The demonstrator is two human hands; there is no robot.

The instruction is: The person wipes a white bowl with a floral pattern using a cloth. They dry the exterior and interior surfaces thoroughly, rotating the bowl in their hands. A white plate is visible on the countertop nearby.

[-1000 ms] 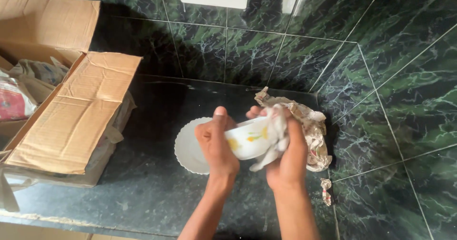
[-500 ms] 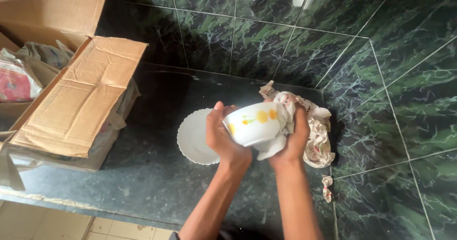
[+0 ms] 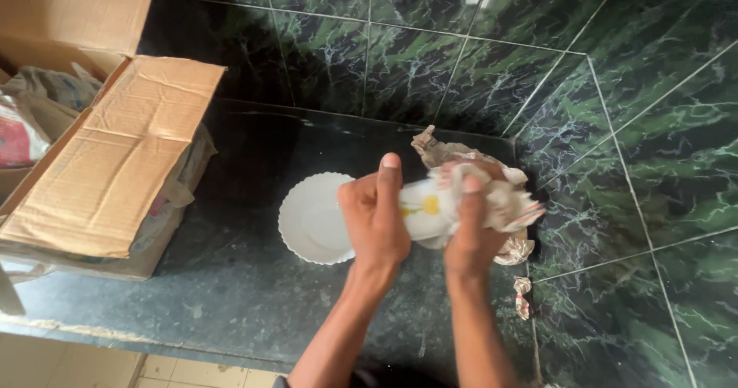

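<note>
- Head view: the left hand point(image 3: 377, 215) grips a white bowl point(image 3: 421, 207) by its side, thumb laid up along the wall and fingers point(image 3: 350, 199) wrapped round the far side, so the hand is closed on the bowl.
- The right hand point(image 3: 470, 230) is clenched on a crumpled white cloth point(image 3: 500, 196), pressing it against the bowl's other end; its fingers point(image 3: 470, 196) are folded over the cloth.
- The bowl is held in the air, tipped on its side, above the dark worktop point(image 3: 246, 303) and just beside and above a white scalloped plate point(image 3: 311, 219) that lies flat there.
- To wipe well, I judge the left hand should keep a firm hold while the cloth hand turns round the rim and wall; holding the bowl low over the worktop would limit harm from a slip.
- The bowl looks glossy white, with a small yellow and green flower motif on its outer wall; most of it is hidden by hands and cloth, so its inside cannot be seen.
- Behind the hands lies crumpled printed paper point(image 3: 442, 151), and a small scrap point(image 3: 523, 296) sits near the wall.
- At the left stands an open cardboard box point(image 3: 108, 165), flaps spread, with wrapped bundles inside.
- Dark green marbled tiles point(image 3: 630, 126) line the walls.
</note>
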